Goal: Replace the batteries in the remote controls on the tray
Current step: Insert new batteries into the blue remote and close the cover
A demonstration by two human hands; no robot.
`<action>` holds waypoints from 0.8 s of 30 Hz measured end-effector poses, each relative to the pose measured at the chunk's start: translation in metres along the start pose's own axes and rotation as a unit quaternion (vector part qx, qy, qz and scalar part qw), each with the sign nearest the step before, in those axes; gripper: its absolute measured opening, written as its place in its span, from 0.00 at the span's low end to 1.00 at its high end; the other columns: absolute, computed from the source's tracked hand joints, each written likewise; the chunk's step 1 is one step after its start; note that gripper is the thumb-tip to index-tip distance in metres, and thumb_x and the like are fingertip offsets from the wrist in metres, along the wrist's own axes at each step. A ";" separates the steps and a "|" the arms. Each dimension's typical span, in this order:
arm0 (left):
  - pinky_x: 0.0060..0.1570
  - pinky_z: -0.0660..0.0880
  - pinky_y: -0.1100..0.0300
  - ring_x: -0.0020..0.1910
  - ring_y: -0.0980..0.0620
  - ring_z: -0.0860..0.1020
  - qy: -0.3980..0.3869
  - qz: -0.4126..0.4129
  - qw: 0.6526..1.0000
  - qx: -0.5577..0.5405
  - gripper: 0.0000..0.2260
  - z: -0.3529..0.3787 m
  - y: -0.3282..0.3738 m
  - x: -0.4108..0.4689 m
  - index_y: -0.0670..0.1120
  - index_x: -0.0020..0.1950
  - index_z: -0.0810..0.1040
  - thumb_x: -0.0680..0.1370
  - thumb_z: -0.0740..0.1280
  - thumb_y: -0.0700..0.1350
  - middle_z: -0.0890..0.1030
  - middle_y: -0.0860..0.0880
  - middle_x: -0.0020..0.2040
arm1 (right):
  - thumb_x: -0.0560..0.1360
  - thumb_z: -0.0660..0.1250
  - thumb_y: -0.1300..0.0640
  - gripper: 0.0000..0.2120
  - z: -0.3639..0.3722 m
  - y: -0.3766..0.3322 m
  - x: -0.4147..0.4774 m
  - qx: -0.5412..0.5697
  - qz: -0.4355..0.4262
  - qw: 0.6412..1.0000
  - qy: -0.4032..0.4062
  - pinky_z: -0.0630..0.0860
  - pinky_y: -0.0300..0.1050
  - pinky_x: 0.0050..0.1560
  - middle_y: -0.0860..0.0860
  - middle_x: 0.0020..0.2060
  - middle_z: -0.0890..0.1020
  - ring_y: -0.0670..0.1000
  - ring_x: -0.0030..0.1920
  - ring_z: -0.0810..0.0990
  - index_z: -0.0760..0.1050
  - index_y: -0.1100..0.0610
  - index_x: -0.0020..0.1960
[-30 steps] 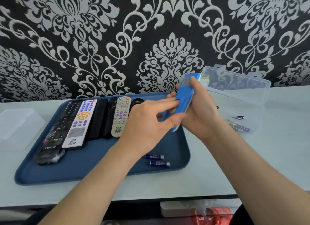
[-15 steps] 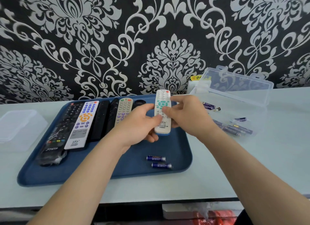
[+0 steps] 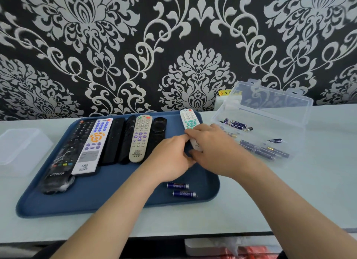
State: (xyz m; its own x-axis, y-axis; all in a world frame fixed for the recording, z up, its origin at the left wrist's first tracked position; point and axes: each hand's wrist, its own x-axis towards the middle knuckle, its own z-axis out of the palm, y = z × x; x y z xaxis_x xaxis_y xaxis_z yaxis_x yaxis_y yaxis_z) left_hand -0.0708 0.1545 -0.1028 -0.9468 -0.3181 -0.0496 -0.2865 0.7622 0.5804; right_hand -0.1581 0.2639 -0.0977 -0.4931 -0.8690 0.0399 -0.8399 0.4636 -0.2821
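A white remote [image 3: 188, 120] with teal buttons lies face up at the right end of the blue tray [image 3: 96, 197]. My right hand [image 3: 214, 148] grips its near end from the right. My left hand [image 3: 170, 158] holds the same end from the left, fingertips against its edge. Several other remotes lie side by side on the tray's left half: a black one [image 3: 63, 158], a white one with blue and orange buttons [image 3: 92, 144], two black ones, a beige one [image 3: 140, 138] and a black one with a round pad [image 3: 159, 127]. Two dark blue batteries [image 3: 180, 189] lie loose near the tray's front edge.
An open clear plastic box [image 3: 270, 112] holding several dark blue batteries stands on the pale table right of the tray, its lid leaning against the patterned wall. A clear plastic container [image 3: 21, 150] sits left of the tray. The table's front edge runs below the tray.
The white remote was turned from its blue back to face up, then lowered from mid-air onto the tray's right end. Both hands followed it down.
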 end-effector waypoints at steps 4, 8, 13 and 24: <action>0.35 0.71 0.67 0.33 0.60 0.75 -0.003 0.013 1.000 -0.025 0.13 -0.005 -0.003 0.000 0.56 0.58 0.78 0.74 0.69 0.45 0.78 0.58 0.33 | 0.78 0.62 0.58 0.14 -0.001 -0.001 0.001 -0.054 0.015 0.998 0.007 0.70 0.48 0.58 0.55 0.61 0.75 0.59 0.57 0.73 0.74 0.56 0.62; 0.48 0.76 0.59 0.40 0.61 0.78 -0.035 0.033 0.999 0.024 0.10 -0.022 -0.007 -0.012 0.57 0.53 0.81 0.72 0.73 0.50 0.82 0.58 0.40 | 0.79 0.63 0.54 0.13 -0.002 -0.005 0.002 -0.092 0.032 0.995 0.028 0.69 0.47 0.51 0.57 0.60 0.74 0.60 0.58 0.74 0.75 0.59 0.60; 0.46 0.76 0.57 0.41 0.60 0.76 -0.101 0.070 0.988 0.099 0.14 -0.016 -0.012 -0.033 0.57 0.50 0.82 0.68 0.74 0.60 0.80 0.57 0.41 | 0.78 0.63 0.56 0.14 -0.013 -0.010 -0.006 0.004 -0.012 0.998 0.058 0.71 0.45 0.56 0.54 0.57 0.79 0.55 0.55 0.76 0.77 0.54 0.63; 0.46 0.75 0.53 0.48 0.46 0.78 -0.028 0.093 0.959 0.265 0.08 -0.009 -0.007 -0.050 0.49 0.52 0.77 0.74 0.65 0.48 0.78 0.49 0.46 | 0.77 0.64 0.64 0.05 -0.004 -0.020 -0.029 0.224 0.012 0.956 -0.189 0.79 0.38 0.34 0.51 0.33 0.82 0.45 0.30 0.81 0.76 0.56 0.49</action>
State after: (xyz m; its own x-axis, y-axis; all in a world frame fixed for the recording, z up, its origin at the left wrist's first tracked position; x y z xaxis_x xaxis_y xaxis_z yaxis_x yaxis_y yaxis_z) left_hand -0.0198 0.1601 -0.0974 -0.9908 -0.1297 -0.0375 -0.1326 0.9872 0.0890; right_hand -0.1279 0.2807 -0.0899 -0.3220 -0.8988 -0.2974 -0.6062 0.4370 -0.6644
